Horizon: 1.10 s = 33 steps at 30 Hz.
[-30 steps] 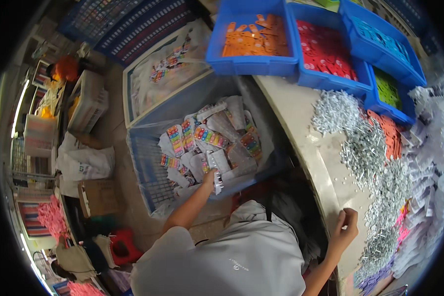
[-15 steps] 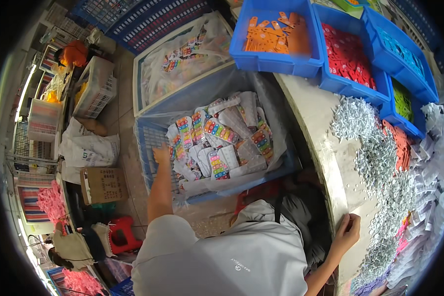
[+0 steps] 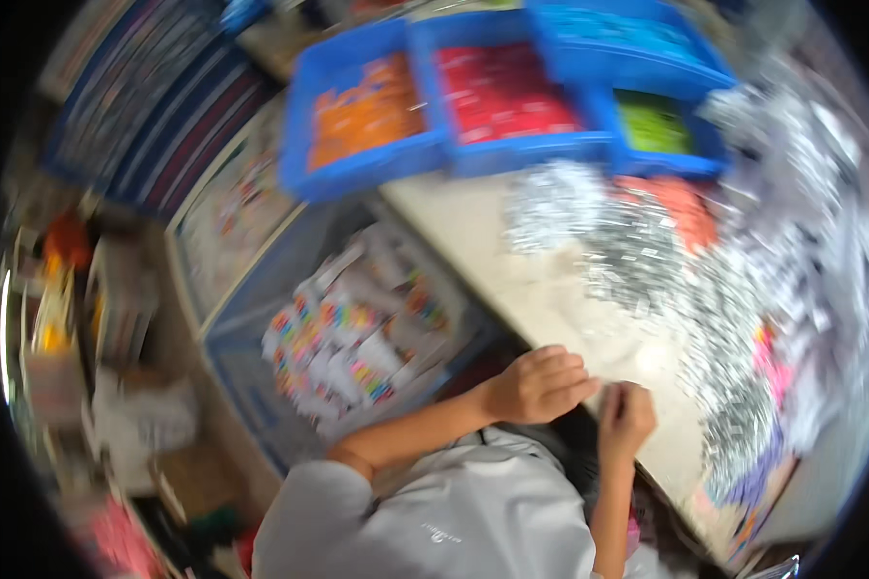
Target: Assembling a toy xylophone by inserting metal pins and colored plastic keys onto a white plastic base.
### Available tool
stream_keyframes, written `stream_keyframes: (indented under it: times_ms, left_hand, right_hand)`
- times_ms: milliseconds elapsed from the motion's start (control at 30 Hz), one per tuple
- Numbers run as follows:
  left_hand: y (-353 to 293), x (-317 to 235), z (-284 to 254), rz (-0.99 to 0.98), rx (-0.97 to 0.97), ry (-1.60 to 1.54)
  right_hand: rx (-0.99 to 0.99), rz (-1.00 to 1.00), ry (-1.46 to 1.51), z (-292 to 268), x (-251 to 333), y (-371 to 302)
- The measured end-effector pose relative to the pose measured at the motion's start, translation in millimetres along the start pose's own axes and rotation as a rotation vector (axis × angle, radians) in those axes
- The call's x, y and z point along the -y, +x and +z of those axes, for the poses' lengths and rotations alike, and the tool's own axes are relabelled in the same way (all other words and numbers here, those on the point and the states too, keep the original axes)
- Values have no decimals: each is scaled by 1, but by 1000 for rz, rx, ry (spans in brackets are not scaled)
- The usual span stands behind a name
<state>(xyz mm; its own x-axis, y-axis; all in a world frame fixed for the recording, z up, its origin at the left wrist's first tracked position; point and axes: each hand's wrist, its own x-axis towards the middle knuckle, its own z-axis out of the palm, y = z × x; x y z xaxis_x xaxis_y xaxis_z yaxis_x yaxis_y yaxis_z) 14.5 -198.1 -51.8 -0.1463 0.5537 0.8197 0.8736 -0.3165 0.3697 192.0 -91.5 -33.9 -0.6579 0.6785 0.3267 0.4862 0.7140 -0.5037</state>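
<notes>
My left hand (image 3: 545, 384) is over the near edge of the worktable (image 3: 478, 232), its fingers bent and pressed together. Close to its right, my right hand (image 3: 627, 421) is closed at the table edge, thumb side up. The two hands are a short gap apart. Whatever either may hold is hidden or too small and blurred to name. Nearest on the tabletop are heaps of small silver metal pieces (image 3: 637, 256). Left of my arms, a blue crate (image 3: 246, 386) with a clear liner holds many flat packs (image 3: 357, 333) with rows of multicoloured pieces.
Blue bins along the table's far side hold orange pieces (image 3: 367, 111), red pieces (image 3: 502, 92), light-blue pieces (image 3: 618, 34) and green pieces (image 3: 655, 124). Clear plastic bags (image 3: 792, 212) heap at right. A cardboard box (image 3: 203, 482) and white sack (image 3: 145, 415) stand left.
My left hand has left the crate and come right to the table edge beside my right hand. The view has swung right, with motion blur. My right hand remains closed.
</notes>
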Motion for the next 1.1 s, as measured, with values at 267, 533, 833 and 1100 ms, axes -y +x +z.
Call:
stream_keyframes:
  times_ms: [267,533,833,1100]
  left_hand:
    - [39,-14,65,-97,351,-59]
    - [42,-12,65,-255,344,-45]
    - [45,-12,68,-239,350,-28]
    - [43,-15,66,-219,335,-29]
  right_hand:
    - [-30,152,139,-59,-32,30]
    - [-568,120,-28,-111,-160,203]
    - [-680,149,-54,-131,-182,336]
    - [-879,411,-75,-211,-209,292]
